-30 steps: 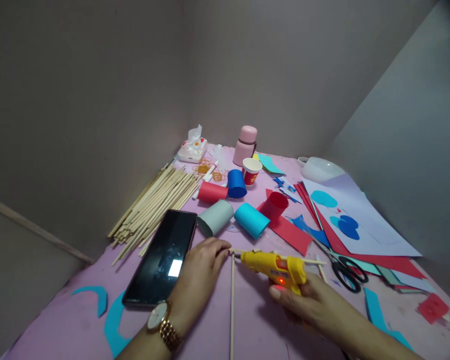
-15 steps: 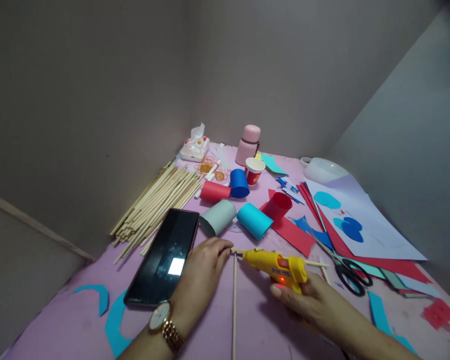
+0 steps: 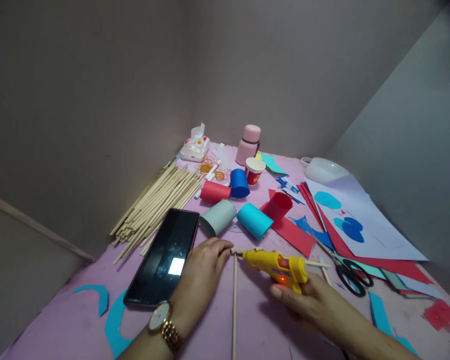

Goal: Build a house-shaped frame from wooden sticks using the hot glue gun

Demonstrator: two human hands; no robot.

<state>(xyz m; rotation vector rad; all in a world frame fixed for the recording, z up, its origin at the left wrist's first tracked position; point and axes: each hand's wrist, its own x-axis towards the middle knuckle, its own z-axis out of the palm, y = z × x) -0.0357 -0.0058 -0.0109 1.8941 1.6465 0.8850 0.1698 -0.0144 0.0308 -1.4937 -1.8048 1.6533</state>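
Observation:
My right hand (image 3: 307, 300) is wrapped around a yellow hot glue gun (image 3: 273, 265) with a red light glowing on its side. The gun's nozzle meets the top end of a thin wooden stick (image 3: 235, 305) that runs toward me on the table. A second wooden stick (image 3: 317, 263) lies crosswise, partly hidden behind the gun. Its left end is pinched by my left hand (image 3: 208, 260), close to the nozzle. A gold watch (image 3: 159, 317) is on my left wrist, beside a black phone (image 3: 164, 257).
Paper tubes, including a grey one (image 3: 218, 217) and a light blue one (image 3: 255, 221), lie beyond my hands. Many wooden sticks (image 3: 161, 205) are piled at left. Scissors (image 3: 350, 275) and paper sheets (image 3: 375, 225) lie at right. A paper cup (image 3: 254, 171) and pink flask (image 3: 248, 145) stand behind.

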